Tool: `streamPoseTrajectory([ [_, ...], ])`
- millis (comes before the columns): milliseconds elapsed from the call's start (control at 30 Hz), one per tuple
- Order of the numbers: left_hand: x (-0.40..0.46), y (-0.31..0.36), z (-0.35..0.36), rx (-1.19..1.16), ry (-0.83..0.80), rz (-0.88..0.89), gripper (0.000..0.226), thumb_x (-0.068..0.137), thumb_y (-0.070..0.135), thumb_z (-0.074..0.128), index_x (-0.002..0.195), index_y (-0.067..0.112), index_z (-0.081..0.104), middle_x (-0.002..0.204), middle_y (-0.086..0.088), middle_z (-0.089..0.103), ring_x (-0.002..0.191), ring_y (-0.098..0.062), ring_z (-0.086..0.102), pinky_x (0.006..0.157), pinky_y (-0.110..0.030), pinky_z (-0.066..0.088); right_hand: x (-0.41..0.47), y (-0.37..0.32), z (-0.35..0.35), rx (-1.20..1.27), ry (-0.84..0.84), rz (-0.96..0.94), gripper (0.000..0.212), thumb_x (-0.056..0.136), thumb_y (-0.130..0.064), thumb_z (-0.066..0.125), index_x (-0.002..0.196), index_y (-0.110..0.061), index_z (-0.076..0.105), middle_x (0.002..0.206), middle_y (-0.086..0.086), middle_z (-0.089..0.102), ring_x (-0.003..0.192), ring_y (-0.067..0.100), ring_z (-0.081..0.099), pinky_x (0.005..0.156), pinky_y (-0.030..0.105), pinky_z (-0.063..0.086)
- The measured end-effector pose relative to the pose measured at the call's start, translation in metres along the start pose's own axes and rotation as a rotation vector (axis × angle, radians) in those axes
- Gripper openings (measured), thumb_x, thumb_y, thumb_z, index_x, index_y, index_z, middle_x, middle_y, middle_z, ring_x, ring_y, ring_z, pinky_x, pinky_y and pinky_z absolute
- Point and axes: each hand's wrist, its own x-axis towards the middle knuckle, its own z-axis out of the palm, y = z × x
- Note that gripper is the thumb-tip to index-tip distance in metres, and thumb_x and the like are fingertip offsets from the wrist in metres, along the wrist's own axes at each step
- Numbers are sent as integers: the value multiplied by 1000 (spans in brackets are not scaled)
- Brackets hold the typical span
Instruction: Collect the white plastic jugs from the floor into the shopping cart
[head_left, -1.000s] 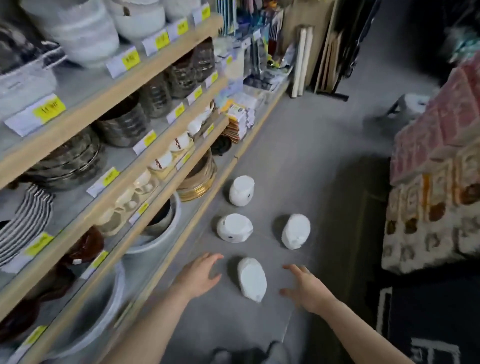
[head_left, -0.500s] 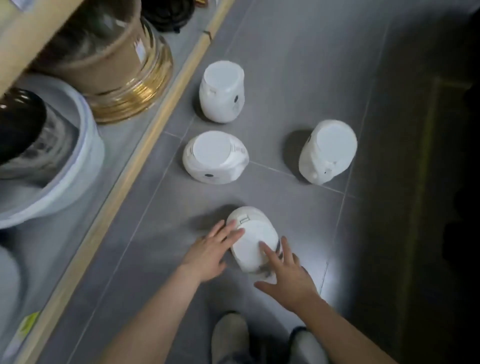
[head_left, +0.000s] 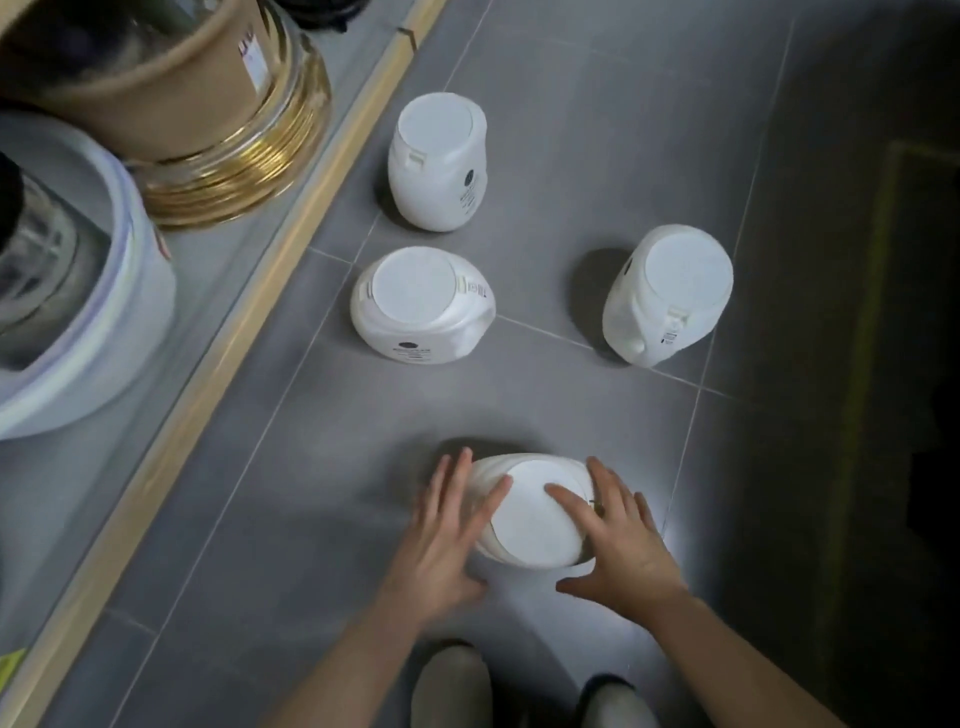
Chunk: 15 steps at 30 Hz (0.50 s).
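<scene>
Four white jugs (head_left: 535, 512), two hands (head_left: 447, 530) cupping one

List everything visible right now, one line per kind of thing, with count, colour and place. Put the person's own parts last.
white plastic jugs: four, white, standing on the floor; one between the hands, three farther off.
floor: one, grey tiles, under the jugs.
shelf edge: one, light wood, running diagonally along the left.
gold-rimmed stack: one, gold and brown, on the low shelf, upper left.
white basin: one, white, on the low shelf at far left, with something dark inside.
dark mat: one, dark with a yellowish border, right side.
shoes: two, greyish, bottom edge.
left hand: one, fingers straight against the near jug's left side.
right hand: one, fingers straight against its right side and lid.
</scene>
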Motion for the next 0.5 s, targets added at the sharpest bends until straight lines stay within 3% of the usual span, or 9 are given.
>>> streamPoseTrajectory([
  [67,16,-5,15,-94,6,-6,128,60,45,78,140,53,-22,152,-1,-21,145,-37,-4,112,-59,20,17,17,4,-21,62,-135,111,54,-55,81,139,-45,10,153,16,12,137,31,12,108,54,28],
  [133,25,-8,27,-189,110,34,108,65,52,70,145,48,-1,152,-6,-1,141,-39,19,107,-56,34,27,26,11,37,138,-217,107,50,-58,80,138,-36,23,142,17,27,124,29,26,97,44,41],
  [200,28,-16,33,-221,178,50,95,65,56,64,145,41,14,146,-9,13,134,-35,29,106,-50,39,29,26,16,113,175,-245,97,56,-59,76,136,-36,26,139,12,27,120,26,29,95,34,38],
  [400,15,-8,-24,-308,-51,-13,108,59,49,78,135,57,1,148,-2,10,137,-26,27,113,-36,30,2,-1,-20,255,112,-212,93,55,-52,76,128,-54,17,142,-1,17,123,14,22,100,21,27],
  [500,-5,16,-90,-286,-50,-17,111,58,51,79,137,54,1,145,-1,14,132,-25,31,112,-35,31,-25,-29,-77,250,63,-207,94,54,-55,75,128,-54,17,141,-3,17,126,16,25,104,26,35],
])
